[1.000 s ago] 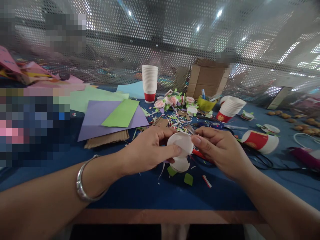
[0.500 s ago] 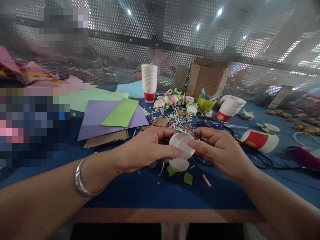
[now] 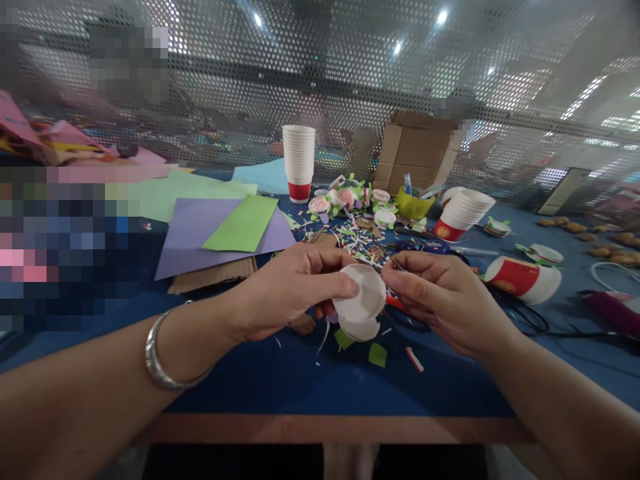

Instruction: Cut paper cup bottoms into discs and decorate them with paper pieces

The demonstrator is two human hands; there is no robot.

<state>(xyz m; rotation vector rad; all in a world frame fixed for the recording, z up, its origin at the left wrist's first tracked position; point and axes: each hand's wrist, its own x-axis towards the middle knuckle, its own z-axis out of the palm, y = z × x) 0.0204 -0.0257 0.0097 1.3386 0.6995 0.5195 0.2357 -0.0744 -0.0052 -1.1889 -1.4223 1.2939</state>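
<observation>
My left hand (image 3: 305,287) is closed on a round white paper cup bottom (image 3: 367,287), its thumb pressed on the face and its fingers behind. Just below this piece a second white round piece (image 3: 361,331) shows, partly covered. Beside the disc's right edge, my right hand (image 3: 430,293) is closed, thumb against the bent forefinger. A thin dark metallic sliver shows at its fingertips; what it belongs to is unclear. Under the right palm lies a red-handled item (image 3: 399,305), mostly hidden. Green paper scraps (image 3: 377,355) lie on the blue tabletop (image 3: 310,383).
Purple paper (image 3: 185,240) and a green sheet (image 3: 243,223) lie left. Behind stand a paper cup stack (image 3: 299,163), decorated cup bottoms (image 3: 345,197), paper clippings and a yellow container (image 3: 413,205). Right are tilted cups (image 3: 463,215), a fallen cup (image 3: 523,280) and a black cable (image 3: 535,327).
My right thumb has come off the white disc, and the right hand is now slightly apart from it. The disc, in my left hand, has turned and shifted slightly left.
</observation>
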